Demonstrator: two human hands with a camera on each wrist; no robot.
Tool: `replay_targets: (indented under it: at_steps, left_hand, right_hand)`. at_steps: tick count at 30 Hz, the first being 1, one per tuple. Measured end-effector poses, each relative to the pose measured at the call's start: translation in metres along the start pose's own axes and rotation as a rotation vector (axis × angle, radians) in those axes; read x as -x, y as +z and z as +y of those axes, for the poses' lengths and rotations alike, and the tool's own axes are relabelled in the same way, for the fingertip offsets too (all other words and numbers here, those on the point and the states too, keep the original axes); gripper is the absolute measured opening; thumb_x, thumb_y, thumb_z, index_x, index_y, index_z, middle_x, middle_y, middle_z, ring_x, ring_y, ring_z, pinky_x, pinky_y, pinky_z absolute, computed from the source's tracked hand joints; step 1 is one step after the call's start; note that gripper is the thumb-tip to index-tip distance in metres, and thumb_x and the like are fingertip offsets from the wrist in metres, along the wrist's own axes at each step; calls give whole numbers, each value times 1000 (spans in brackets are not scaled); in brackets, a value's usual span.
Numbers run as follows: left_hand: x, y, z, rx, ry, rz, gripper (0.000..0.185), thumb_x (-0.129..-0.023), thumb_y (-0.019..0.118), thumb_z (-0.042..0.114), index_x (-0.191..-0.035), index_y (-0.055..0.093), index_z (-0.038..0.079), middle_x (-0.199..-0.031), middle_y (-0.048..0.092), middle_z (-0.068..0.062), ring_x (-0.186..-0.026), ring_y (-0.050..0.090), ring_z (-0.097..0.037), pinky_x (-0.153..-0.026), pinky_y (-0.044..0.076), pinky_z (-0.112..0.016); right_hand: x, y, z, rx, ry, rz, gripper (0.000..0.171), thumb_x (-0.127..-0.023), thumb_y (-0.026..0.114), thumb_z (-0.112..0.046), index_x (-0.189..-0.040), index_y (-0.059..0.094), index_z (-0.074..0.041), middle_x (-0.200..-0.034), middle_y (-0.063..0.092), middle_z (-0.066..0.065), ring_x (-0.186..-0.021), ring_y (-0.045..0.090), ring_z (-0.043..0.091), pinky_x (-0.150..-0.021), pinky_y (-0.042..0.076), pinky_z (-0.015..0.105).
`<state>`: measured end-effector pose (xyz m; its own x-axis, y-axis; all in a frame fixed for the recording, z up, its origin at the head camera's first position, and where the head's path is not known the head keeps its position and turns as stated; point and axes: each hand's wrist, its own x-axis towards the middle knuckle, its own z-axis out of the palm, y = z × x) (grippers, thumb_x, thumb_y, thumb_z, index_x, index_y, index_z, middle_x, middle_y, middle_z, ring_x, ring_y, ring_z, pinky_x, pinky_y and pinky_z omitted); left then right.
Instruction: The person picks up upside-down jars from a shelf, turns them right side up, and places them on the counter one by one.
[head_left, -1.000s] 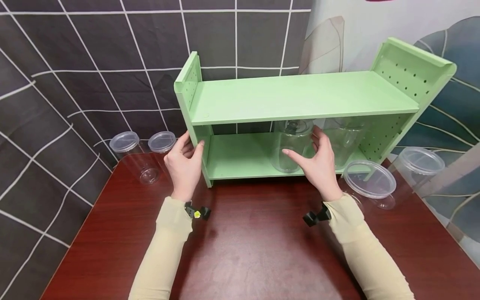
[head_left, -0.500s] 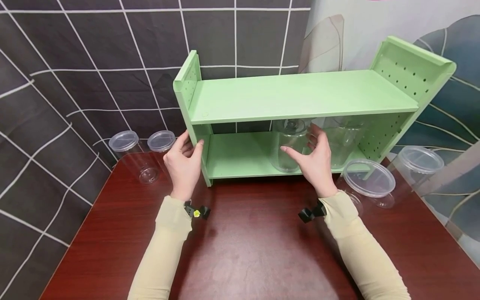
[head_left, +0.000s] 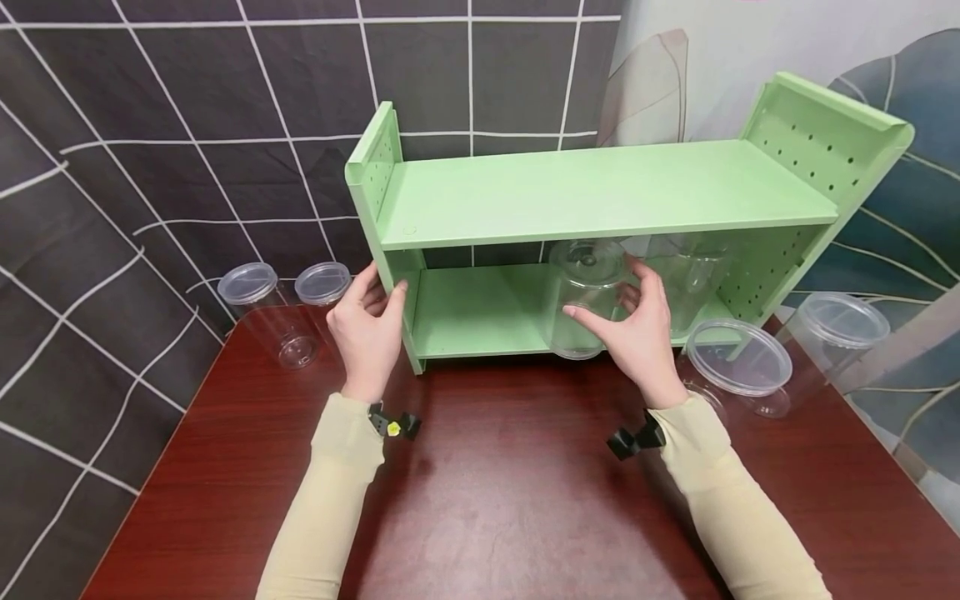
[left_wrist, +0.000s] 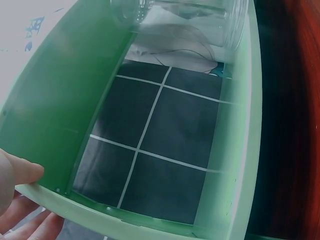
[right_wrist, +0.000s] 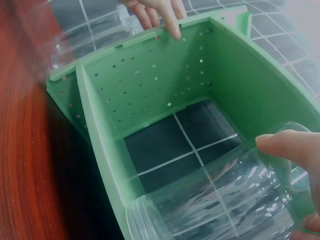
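A light green two-tier shelf rack point(head_left: 600, 193) stands on the table. My left hand point(head_left: 367, 337) grips the edge of its left side panel, thumb on the inside and fingers outside, as the left wrist view also shows. My right hand point(head_left: 641, 337) holds a clear plastic jar point(head_left: 572, 293) on the lower tier, thumb at the front and fingers round the right side. The jar stands with its ringed end down, that end overlapping the shelf's front edge in the head view. Beside it, behind my right hand, another clear jar point(head_left: 693, 279) stands on the same tier.
Two lidded clear jars point(head_left: 251, 287) stand left of the rack. At the right, more clear jars with translucent lids point(head_left: 738, 358) stand near the rack's end. The red-brown table point(head_left: 480, 500) runs up to a dark gridded wall cloth point(head_left: 300, 100).
The jar in my right hand has come forward to the shelf's front edge. My right hand has shifted slightly left, then back right. My left hand stays on the side panel.
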<state>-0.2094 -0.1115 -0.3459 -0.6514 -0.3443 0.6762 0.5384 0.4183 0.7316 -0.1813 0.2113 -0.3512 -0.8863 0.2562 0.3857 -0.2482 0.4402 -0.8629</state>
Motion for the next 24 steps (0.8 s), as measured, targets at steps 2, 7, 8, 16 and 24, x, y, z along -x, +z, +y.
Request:
replay_targets:
  at_steps: [2,7,8,16,24]
  left_hand:
    - [0,0,0,3,1,1,35,-88,80,7,-122,74,3,-103,76,-13,-84,74,-22,-76,60,-26]
    - [-1,-1,-1,18,0,-13,36,-87,81,7,-122,73,3,-103,75,-13,-85,74,-24,-77,61,-28]
    - [-1,-1,-2,26,-7,-19,38,-86,82,7,-123,73,3,-104,75,-14,-86,74,-24,-77,61,-28]
    - [17,-9,16,95,-100,-28,62,-81,85,0,-137,59,-2,-130,66,-15,-110,68,-28,-89,58,-40]
    - [47,-22,37,98,-26,-2,63,-81,83,-4,-136,53,-8,-135,62,-17,-120,60,-31,-102,50,-50]
  right_hand:
    - [3,-2,-2,-20,13,-15,100,-72,95,-31,-151,38,-9,-148,44,7,-126,54,27,-108,44,36]
    - [13,-7,-8,-89,8,-42,99,-73,95,-24,-152,36,-12,-149,44,0,-125,53,22,-108,42,32]
    - [15,-8,-9,-104,1,-45,98,-73,95,-22,-151,37,-12,-148,45,-1,-124,53,20,-108,42,31]
    - [30,-11,-15,-176,-54,-67,92,-73,94,-9,-147,40,-11,-139,50,0,-119,57,16,-105,44,28]
    - [38,-10,-24,-207,-91,-116,97,-70,93,0,-149,39,-9,-143,48,1,-120,57,15,-103,46,25]
